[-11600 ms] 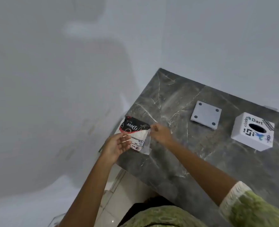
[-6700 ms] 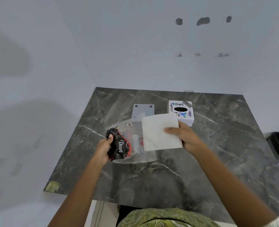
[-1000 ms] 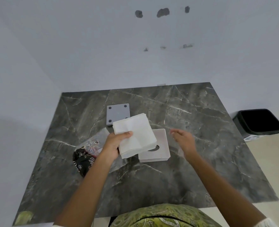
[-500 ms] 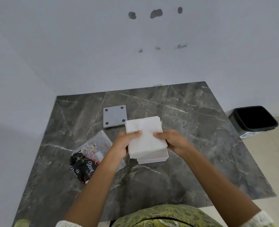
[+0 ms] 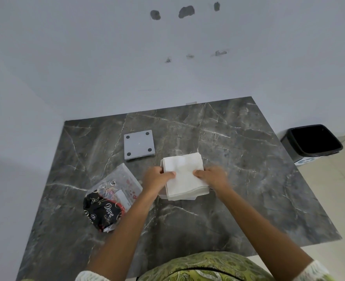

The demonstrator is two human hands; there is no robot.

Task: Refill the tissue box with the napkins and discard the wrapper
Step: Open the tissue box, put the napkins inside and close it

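I see both hands, L point(image 5: 157, 178) & R point(image 5: 213, 176), pinching the napkins point(image 5: 184, 175) from either side, mid-table point(image 5: 238, 159) over the tissue box point(image 5: 162, 195); wrapper point(image 5: 110, 197) lies toward left edge.

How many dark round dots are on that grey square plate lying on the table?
4, one near each corner of the grey square plate: far left, far right, near left, near right. Its underside is hidden.
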